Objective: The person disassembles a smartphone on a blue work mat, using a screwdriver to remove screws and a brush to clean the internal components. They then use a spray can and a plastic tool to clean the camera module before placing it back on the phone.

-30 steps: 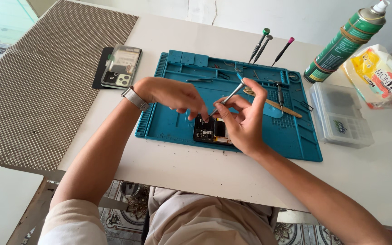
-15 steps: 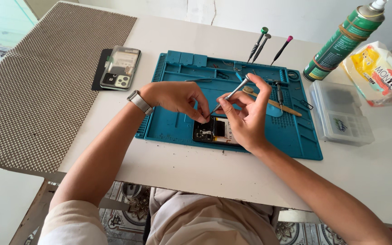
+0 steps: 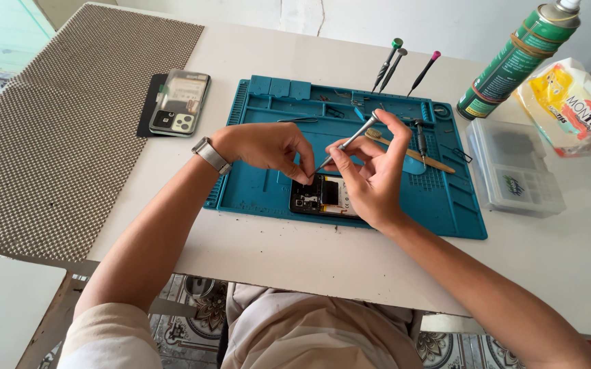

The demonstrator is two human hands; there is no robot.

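Both hands meet over an opened phone (image 3: pixel 323 195) lying on the teal repair mat (image 3: pixel 446 198) on the table (image 3: pixel 275 253). Right hand (image 3: pixel 370 171) pinches a slim screwdriver (image 3: pixel 350 142), tilted, tip down by the phone's top edge. Left hand (image 3: pixel 268 147) has its fingertips pinched together at that same spot, just beside the tip.

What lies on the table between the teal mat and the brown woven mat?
In the head view, a phone back cover on a black slab lies between the teal mat and the woven mat.
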